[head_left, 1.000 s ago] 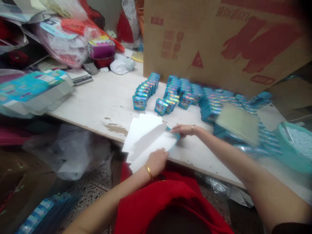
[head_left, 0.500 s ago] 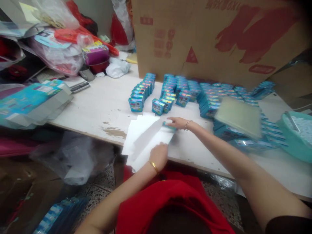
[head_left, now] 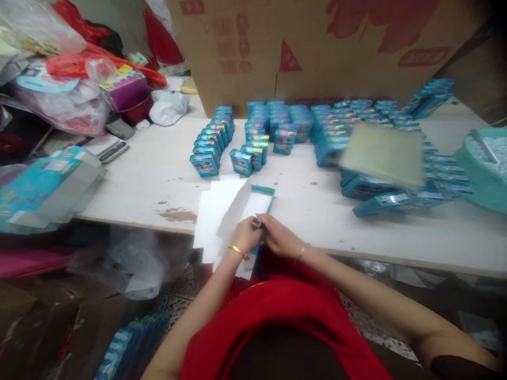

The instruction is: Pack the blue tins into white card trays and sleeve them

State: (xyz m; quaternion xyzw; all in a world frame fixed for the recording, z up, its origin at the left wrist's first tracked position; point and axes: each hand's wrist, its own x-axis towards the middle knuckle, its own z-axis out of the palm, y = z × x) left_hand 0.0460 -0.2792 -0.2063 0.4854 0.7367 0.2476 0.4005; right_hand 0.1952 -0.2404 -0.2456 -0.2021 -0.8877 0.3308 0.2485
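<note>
Behind the white table (head_left: 138,184) stands one big brown carton (head_left: 309,63) with red print; through the head camera I see before it many rows of small blue boxes (head_left: 204,164), and a pale flat slab (head_left: 384,155) lies over some of those on the right; at the front edge of the table, partly beyond it, lies the white card sheet (head_left: 212,216), its flaps spread to the left, its blue rim (head_left: 263,189) raised at the far side; the left hand (head_left: 246,235) comes diagonally from lower left, fingers bent over the right part of the card; the right hand (head_left: 279,236) arrives from lower right, its fingers pointing left; both hands meet, fingers curled, at a small dark thing (head_left: 260,225); whether they are clamped on it or on the card, I cannot tell.
</note>
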